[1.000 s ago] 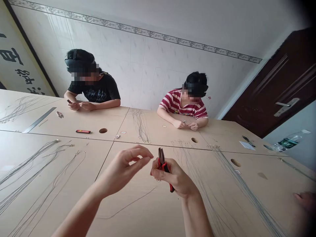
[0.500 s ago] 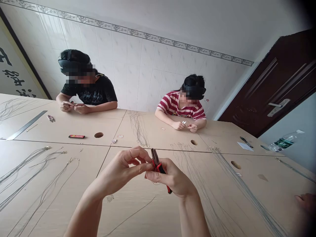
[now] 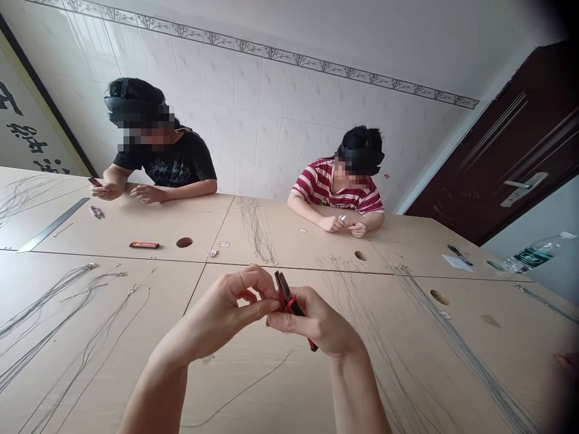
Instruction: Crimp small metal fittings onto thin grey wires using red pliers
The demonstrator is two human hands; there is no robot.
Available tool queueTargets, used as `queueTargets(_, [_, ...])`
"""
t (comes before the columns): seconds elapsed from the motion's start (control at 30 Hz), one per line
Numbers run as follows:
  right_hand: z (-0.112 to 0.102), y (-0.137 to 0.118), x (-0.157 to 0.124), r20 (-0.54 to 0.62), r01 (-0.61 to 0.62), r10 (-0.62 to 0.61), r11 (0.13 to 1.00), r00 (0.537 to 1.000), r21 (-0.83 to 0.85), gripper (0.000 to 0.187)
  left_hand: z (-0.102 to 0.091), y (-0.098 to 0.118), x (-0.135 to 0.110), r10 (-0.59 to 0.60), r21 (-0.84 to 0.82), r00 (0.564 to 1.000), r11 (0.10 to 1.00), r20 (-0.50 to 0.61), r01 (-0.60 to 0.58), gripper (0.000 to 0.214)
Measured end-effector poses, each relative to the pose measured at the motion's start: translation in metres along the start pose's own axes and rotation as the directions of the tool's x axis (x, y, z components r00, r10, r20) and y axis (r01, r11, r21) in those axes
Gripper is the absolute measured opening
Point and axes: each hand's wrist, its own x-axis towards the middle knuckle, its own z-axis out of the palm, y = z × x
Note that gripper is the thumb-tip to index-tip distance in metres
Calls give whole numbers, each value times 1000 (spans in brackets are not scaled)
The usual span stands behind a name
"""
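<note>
My right hand (image 3: 312, 325) is wrapped round a pair of pliers (image 3: 294, 306) with red and black handles. Their dark jaws point up and slightly left, and look a little apart. Fingers of my left hand (image 3: 239, 301) are pinched together right beside the pliers, the fingertips meeting those of my right hand. Whatever sits in that pinch is too small and covered to name. Below both hands a thin grey cord (image 3: 244, 398) curves over the table; whether it runs up into my fingers I cannot tell.
Bundles of grey cords with metal ends lie on the left (image 3: 85, 271) and right (image 3: 470, 355) of the table (image 3: 244, 374). Two people sit opposite, handling small things. A steel ruler (image 3: 56, 223), a red-black box cutter (image 3: 145, 245) and a plastic bottle (image 3: 538, 253) lie farther off.
The view has shifted slightly. My hands keep nearly the same hold. Across the table, the person in black has moved their hands apart, one lifting a small dark object leftward.
</note>
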Motion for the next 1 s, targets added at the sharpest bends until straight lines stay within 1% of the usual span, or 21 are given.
queueTargets(0.1, [0, 0, 1, -7, -1, 1, 1000, 1000, 1, 29, 0, -1, 0, 5, -5, 1000, 1000, 18, -5, 14])
queueTargets(0.17, [0, 0, 1, -35, 0, -1, 1000, 999, -11, 28, 0, -3, -1, 0, -13, 1000, 1000, 23, 0, 16])
queueTargets(0.33, [-1, -1, -1, -132, 7, -19, 996, 991, -90, 23, -1, -7, 0, -65, -48, 998, 997, -4, 64, 25])
queueTargets(0.47, [-1, -5, -5, -171, 14, -37, 991, 985, -131, 22, -1, -3, 0, -91, -45, 995, 995, -39, 89, 28])
queueTargets(0.6, [1, -8, -6, -181, 56, -78, 991, 980, -123, 23, 2, -1, 1, -90, -71, 995, 994, -52, 86, 28])
queueTargets(0.77, [7, -8, -3, -184, 113, -129, 989, 974, -97, 28, 9, 0, 2, -44, -134, 997, 990, -58, 36, 24])
queueTargets(0.87, [9, -7, -2, -248, 121, -149, 985, 957, -126, 28, 13, 2, 3, -38, -162, 998, 986, -56, 29, 24])
queueTargets(0.93, [11, -6, -1, -295, 130, -166, 982, 941, -136, 28, 14, 5, 3, -47, -191, 998, 981, -40, 38, 24])
queueTargets(1.0, [13, -7, -1, -318, 147, -184, 980, 930, -136, 30, 15, 7, 2, -48, -229, 999, 972, -16, 43, 24])
